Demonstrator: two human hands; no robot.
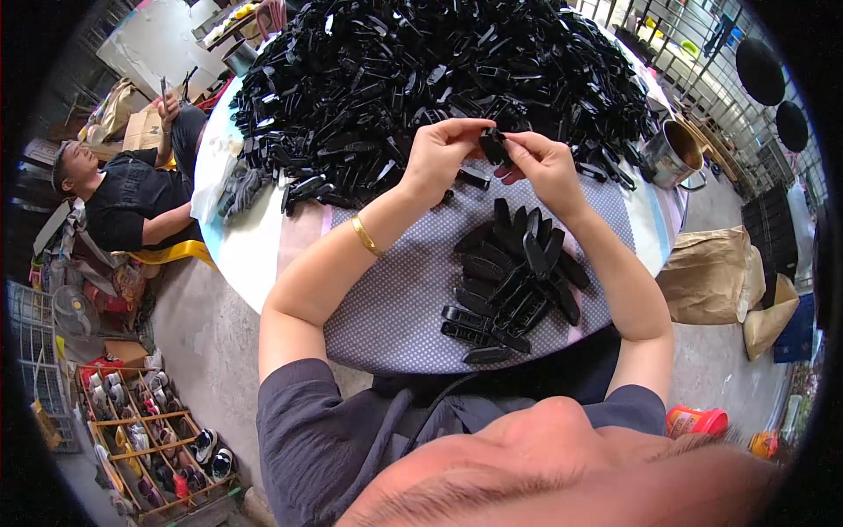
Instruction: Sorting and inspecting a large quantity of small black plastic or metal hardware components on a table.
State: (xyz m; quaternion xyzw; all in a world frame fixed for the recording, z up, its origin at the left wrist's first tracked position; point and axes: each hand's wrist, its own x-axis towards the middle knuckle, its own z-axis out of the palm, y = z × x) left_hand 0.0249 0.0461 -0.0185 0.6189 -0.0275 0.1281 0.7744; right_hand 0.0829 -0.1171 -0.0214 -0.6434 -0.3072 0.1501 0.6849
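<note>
My left hand and my right hand meet above the table, in front of the big pile. Between their fingertips they pinch one small black plastic piece, and both sets of fingers are closed on it. Its exact kind is too small to make out. Close to my body lies a smaller heap of long, narrow black plastic pieces, some with slotted frames. Beyond my hands a large mound of similar glossy black pieces covers the far part of the round table. A few loose ones lie near my fingers.
A metal pot stands by the table's right edge, with brown paper sacks beyond. Grey gloves lie at the table's left. A person sits on the left, holding a phone-like object. A shoe rack stands lower left.
</note>
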